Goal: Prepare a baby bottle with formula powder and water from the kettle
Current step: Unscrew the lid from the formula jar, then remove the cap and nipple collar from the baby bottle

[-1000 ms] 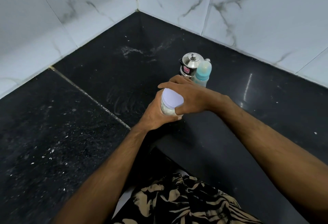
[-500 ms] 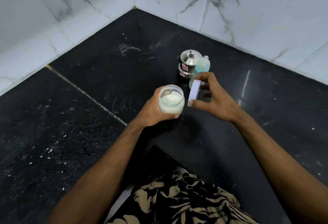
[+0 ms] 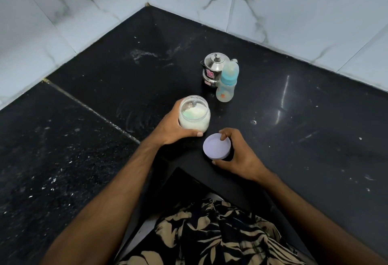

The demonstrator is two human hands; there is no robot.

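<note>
My left hand (image 3: pixel 173 127) grips an uncapped clear jar (image 3: pixel 194 112) of white formula powder, upright over the black counter. My right hand (image 3: pixel 237 155) holds the jar's round lilac lid (image 3: pixel 216 147) flat, low over the counter near its front edge; thumb and fingers curl round the rim. Behind the jar stands a baby bottle (image 3: pixel 227 81) with a blue collar and a clear cap on. A small steel kettle (image 3: pixel 212 69) with its lid on stands just behind and left of the bottle, touching or nearly touching it.
The black stone counter (image 3: pixel 294 128) forms an inner corner, with white marble-tiled walls (image 3: pixel 294 8) behind. A seam runs across the left slab. Pale smears and specks lie on the surface. The counter's front edge cuts in by my patterned shorts (image 3: pixel 210 233).
My right hand took the lid off the jar, then carried it down and toward me to just above the counter. The jar stays in my left hand, now uncapped.
</note>
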